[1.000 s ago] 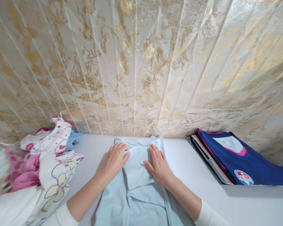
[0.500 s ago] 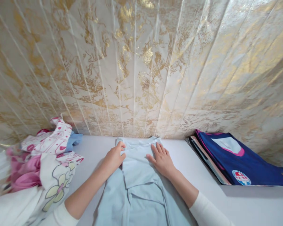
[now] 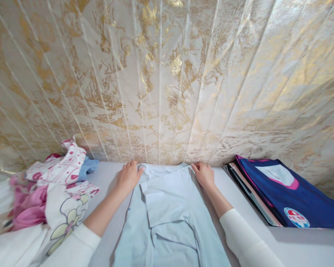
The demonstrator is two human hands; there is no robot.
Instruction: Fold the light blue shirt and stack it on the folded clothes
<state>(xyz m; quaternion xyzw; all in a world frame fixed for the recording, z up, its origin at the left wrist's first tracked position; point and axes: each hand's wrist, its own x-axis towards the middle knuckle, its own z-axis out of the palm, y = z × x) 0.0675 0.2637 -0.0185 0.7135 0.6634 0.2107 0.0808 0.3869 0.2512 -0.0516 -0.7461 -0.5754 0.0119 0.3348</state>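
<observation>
Both hands point(image 3: 129, 176) point(image 3: 204, 176), grip unclear, flank a pale garment point(image 3: 169, 200) lying between heaped clothes point(image 3: 54, 198) and a folded stack point(image 3: 286, 198).

Garment point(image 3: 169, 200) lt. blue. Sleeves point(image 3: 245, 237) wht. Table point(image 3: 308, 250) whitish. Wall point(image 3: 161, 81) cream w/ gold blotches & pale lines. Stack point(image 3: 317, 204): navy top w/ pink-edged wht. panel point(image 3: 277, 175), red/wht./blue badge point(image 3: 296, 217). Pile point(image 3: 32, 205): pink, blue, wht.; red-pink motifs, yel. flower print point(image 3: 69, 225).

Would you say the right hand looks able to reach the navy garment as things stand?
Probably yes: only white tabletop shows between the right hand and the navy garment, which lies on top of its stack.
</observation>
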